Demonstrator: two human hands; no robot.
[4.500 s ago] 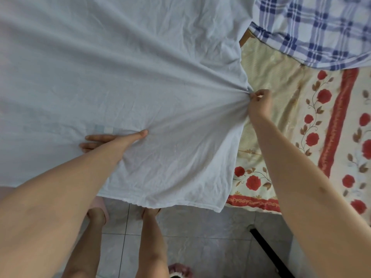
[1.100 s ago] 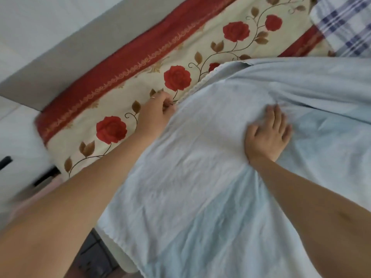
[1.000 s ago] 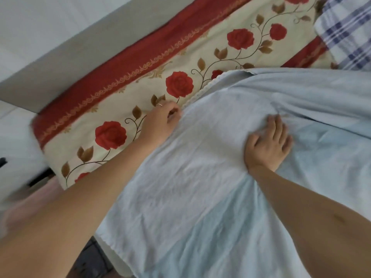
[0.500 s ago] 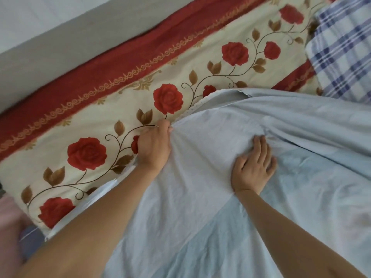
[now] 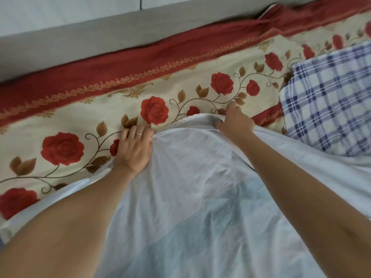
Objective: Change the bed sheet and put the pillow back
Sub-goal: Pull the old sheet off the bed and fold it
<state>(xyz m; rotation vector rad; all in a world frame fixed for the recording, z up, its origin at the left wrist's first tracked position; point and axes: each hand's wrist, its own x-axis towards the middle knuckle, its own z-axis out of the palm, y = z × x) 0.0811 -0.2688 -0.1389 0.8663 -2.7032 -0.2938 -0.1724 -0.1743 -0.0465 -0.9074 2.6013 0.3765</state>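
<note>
the right grip (image 5: 234,123) has left the flat of the sheet (image 5: 190,187), where it pressed half a second ago, and now clenches the far hem, thumb tucked under. the left grip (image 5: 134,149) stays on that hem nearby, fingers curled onto the cloth. the sheet covers the near part of the bed, with its hem well short of the grey frame (image 5: 80,43), so the rose cover (image 5: 70,117) is bare beyond. i judge both are set to draw the hem outward. the pillow (image 5: 331,101) is cut off at right. whether its near edge lies over or under the sheet is unclear. the arms hide much of the sheet.
</note>
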